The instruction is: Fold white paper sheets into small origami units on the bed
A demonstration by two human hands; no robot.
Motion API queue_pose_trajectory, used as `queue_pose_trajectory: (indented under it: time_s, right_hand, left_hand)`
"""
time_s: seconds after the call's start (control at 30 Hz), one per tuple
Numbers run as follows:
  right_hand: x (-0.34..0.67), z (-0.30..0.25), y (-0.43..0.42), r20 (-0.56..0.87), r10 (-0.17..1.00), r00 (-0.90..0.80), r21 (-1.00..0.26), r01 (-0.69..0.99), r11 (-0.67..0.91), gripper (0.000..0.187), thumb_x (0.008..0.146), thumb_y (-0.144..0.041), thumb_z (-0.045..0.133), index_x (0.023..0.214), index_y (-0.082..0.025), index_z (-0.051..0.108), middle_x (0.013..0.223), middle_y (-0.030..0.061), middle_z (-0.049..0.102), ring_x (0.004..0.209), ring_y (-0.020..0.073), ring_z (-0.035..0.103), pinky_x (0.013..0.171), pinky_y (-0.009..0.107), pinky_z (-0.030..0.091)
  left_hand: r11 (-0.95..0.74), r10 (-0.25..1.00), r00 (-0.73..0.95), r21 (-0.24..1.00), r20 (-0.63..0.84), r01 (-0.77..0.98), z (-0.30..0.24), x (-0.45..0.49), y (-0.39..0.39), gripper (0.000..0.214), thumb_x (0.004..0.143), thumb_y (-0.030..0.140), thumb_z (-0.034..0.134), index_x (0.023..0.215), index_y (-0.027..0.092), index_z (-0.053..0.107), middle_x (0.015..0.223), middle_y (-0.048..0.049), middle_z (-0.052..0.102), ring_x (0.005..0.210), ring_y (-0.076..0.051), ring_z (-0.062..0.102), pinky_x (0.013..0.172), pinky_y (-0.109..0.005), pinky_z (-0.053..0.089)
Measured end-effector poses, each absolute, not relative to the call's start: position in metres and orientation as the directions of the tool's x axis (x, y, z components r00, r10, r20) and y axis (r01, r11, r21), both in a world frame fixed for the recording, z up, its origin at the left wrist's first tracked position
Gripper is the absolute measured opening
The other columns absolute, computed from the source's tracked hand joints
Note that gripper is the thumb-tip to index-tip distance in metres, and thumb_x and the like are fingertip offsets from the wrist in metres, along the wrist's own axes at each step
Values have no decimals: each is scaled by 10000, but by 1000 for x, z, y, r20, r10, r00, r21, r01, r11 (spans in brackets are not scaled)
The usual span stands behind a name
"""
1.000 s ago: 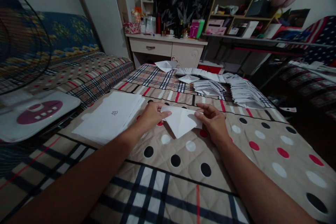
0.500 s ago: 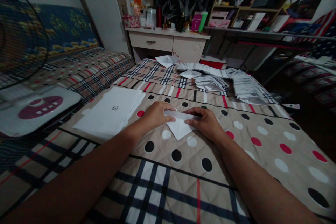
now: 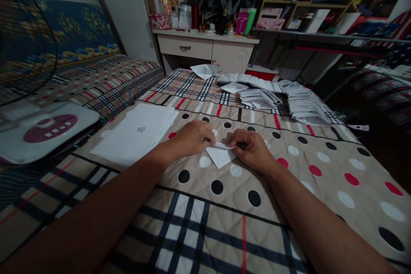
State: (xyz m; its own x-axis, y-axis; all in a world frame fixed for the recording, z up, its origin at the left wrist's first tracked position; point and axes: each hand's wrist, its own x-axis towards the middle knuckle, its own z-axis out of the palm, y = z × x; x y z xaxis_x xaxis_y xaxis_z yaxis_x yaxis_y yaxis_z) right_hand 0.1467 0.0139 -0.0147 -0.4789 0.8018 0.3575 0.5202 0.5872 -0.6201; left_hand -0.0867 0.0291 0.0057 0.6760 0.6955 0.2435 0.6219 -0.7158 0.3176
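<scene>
A folded sheet of white paper [image 3: 220, 157] lies on the patterned bedspread, its pointed corner toward me. My left hand [image 3: 195, 138] pinches its left end between thumb and fingers. At the other end, my right hand [image 3: 252, 147] grips the paper with curled fingers. Along the far edge, between both hands, a narrow strip of the paper stands raised and slightly bowed. To the left of my left hand rests a stack of flat white sheets [image 3: 128, 135], with a small dark mark on the top one.
Farther back on the bedspread [image 3: 205, 231] lie rows of folded white papers [image 3: 305, 102], a smaller pile [image 3: 260, 98] and two single folded pieces, one a paper boat shape [image 3: 204, 71]. A fan's white base [image 3: 64, 130] stands at the left. A white dresser [image 3: 186, 49] is behind.
My fingers have curled tighter at both ends of the paper. Its far edge, flat before, is now lifted into a narrow bowed strip. The view has shifted slightly.
</scene>
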Motion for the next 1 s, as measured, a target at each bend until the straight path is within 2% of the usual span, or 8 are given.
queue_pose_trajectory:
  time_s: [0.2,0.43,0.57,0.63,0.7,0.8,0.9,1.0]
  right_hand:
    - [147,-14,14,364,771,-522,-558,541,630,266,637,-34,498,698,-186,707,771,36,670,745,171,628,752,296,478]
    - [146,-3,8,301,785,-542,-484,622,615,249,637,-71,527,708,-189,734,831,49,679,824,203,634,788,314,467]
    - [146,0,8,282,776,-565,-503,601,621,160,762,-147,581,683,-178,716,841,56,666,792,190,617,725,295,446]
    - [145,-1,9,282,785,-551,-498,616,611,186,813,-191,602,645,-175,679,827,51,657,769,175,608,714,290,436]
    - [144,-3,9,288,799,-527,-479,643,597,149,797,-189,644,649,-175,651,806,41,645,752,166,602,710,286,432]
    - [143,-5,8,294,814,-501,-452,678,580,30,761,-182,693,785,-177,676,890,45,652,773,169,609,711,289,442]
    - [143,-5,7,292,827,-481,-455,690,563,239,761,-213,718,994,-172,688,1002,59,664,799,173,629,715,298,456]
    - [144,-6,7,282,831,-480,-453,696,557,301,760,-233,736,1052,-175,688,948,48,687,797,180,638,717,306,456]
  left_hand:
    - [-738,672,722,237,166,632,15,-84,24,216,826,96,595,835,209,778,829,-46,677,843,-192,606,811,-337,438]
    - [-734,678,725,159,119,660,24,-83,15,228,801,105,593,864,202,789,864,-57,685,859,-212,619,840,-363,443]
    - [-693,719,691,162,74,703,34,-81,6,165,788,230,651,882,187,779,891,-65,694,854,-231,626,799,-372,448]
    - [-673,736,674,179,64,718,36,-80,5,176,813,309,660,866,183,771,902,-64,696,852,-231,630,791,-374,447]
    - [-657,749,659,212,70,724,32,-80,8,172,833,335,668,868,196,763,930,-49,696,881,-224,633,795,-362,443]
    - [-624,778,619,248,109,741,22,-82,16,195,777,365,747,906,220,738,1055,-42,673,988,-231,616,818,-343,437]
    - [-541,836,535,342,121,768,12,-87,25,439,682,418,819,1046,213,684,1096,-47,654,968,-217,610,770,-307,441]
    - [-494,842,536,491,64,717,3,-91,31,435,654,393,836,1008,195,678,938,-16,679,815,-167,613,689,-269,429]
